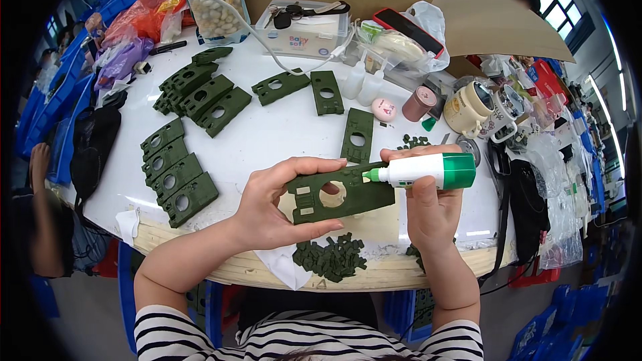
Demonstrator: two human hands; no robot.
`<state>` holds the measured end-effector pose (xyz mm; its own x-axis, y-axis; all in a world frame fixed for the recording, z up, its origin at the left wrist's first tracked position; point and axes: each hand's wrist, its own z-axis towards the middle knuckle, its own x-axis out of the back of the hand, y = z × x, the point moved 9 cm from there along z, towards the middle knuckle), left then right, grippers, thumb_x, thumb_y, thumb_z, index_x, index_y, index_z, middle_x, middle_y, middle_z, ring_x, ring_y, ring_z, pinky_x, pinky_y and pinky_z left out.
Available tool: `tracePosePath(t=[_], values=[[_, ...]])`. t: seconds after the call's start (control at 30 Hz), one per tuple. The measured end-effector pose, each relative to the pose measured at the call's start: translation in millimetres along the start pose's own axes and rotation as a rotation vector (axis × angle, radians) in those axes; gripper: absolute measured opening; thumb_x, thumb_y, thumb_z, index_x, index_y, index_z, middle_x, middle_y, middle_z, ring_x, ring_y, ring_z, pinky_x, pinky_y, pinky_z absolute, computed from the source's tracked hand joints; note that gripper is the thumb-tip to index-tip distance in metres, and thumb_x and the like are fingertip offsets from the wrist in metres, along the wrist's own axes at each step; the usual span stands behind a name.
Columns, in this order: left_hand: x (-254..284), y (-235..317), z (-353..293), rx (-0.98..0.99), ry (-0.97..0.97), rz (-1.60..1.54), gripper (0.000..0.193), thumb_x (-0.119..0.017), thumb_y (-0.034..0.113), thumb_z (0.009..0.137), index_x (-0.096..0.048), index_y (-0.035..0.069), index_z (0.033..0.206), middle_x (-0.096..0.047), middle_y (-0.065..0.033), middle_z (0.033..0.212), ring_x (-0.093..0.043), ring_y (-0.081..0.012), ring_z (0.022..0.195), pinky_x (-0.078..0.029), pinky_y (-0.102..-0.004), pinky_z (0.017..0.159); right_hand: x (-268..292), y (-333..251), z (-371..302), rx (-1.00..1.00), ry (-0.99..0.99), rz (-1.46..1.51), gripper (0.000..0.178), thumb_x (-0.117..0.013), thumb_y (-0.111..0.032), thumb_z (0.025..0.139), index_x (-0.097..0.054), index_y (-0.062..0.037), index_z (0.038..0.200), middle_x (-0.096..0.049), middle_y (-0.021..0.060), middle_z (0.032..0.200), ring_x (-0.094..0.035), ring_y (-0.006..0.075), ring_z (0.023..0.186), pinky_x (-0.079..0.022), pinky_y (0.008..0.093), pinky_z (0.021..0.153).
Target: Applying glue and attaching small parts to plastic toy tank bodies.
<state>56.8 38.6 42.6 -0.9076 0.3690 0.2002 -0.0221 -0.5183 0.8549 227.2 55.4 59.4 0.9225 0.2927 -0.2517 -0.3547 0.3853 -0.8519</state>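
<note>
My left hand (271,194) grips a dark green plastic model tank hull plate (364,197), thumb and fingers at its edges. The plate is held above the table's near edge, and a round hole goes through it. Closed round a white and green glue bottle (421,171) is my right hand (433,217). The bottle lies nearly level, its light green nozzle at the plate's upper right part; whether it touches cannot be made out. Below the plate is a heap of small dark green pieces (330,257). A similar plate (358,135) lies just beyond my hands.
More green plates (180,200) lie in groups on the left of the white table (267,140). Small white bottles (370,85), a pink jar (419,103) and mugs (469,108) stand at the right. Behind are a clear box (301,33), a phone (408,31) and a white cable (234,12).
</note>
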Motion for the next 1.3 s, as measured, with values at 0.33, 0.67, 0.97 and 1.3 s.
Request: tracePosePath(t=[0.33, 0.67, 0.97, 1.3], values=[[1.9, -1.0, -0.4, -0.011, 0.047, -0.023, 0.062, -0.081, 0.008, 0.068, -0.052, -0.001, 0.123, -0.059, -0.012, 0.118, -0.063, -0.0143, 0.092, -0.05, -0.027, 0.083, -0.2, -1.0, 0.6, 0.015, -0.006, -0.016, 0.03, -0.063, -0.013, 0.087, -0.044, -0.0016, 0.107, -0.06, 0.0166, 0.101, -0.059, 0.0278, 0.105, -0.047, 0.0408, 0.091], [1.7, -0.8, -1.0, 0.002, 0.048, -0.048, 0.063, -0.081, 0.007, 0.068, -0.052, -0.002, 0.123, -0.058, -0.0121, 0.118, -0.062, -0.0136, 0.092, -0.05, -0.0267, 0.083, 1.9, 0.4, 0.0, 0.012, 0.008, 0.015, 0.032, -0.063, -0.019, 0.088, -0.044, -0.0019, 0.106, -0.06, 0.0145, 0.098, -0.06, 0.0283, 0.103, -0.048, 0.0409, 0.089], [1.8, -1.9, -0.1, 0.036, 0.042, -0.091, 0.062, -0.08, 0.005, 0.068, -0.051, -0.003, 0.122, -0.058, -0.0116, 0.116, -0.06, -0.0125, 0.093, -0.05, -0.0253, 0.083, -2.2, -1.5, 0.9, 0.013, -0.023, -0.113, 0.036, -0.057, -0.034, 0.091, -0.044, -0.0032, 0.104, -0.058, 0.0155, 0.099, -0.058, 0.0277, 0.101, -0.044, 0.0428, 0.093], [2.0, -2.1, -0.3, 0.037, 0.048, -0.09, 0.062, -0.08, 0.006, 0.069, -0.051, -0.003, 0.122, -0.058, -0.0109, 0.115, -0.061, -0.0122, 0.093, -0.05, -0.0252, 0.083, -1.4, -2.3, 1.3, 0.041, -0.011, -0.046, 0.028, -0.062, -0.016, 0.088, -0.044, -0.0008, 0.103, -0.06, 0.0159, 0.097, -0.06, 0.0272, 0.101, -0.046, 0.0419, 0.091]])
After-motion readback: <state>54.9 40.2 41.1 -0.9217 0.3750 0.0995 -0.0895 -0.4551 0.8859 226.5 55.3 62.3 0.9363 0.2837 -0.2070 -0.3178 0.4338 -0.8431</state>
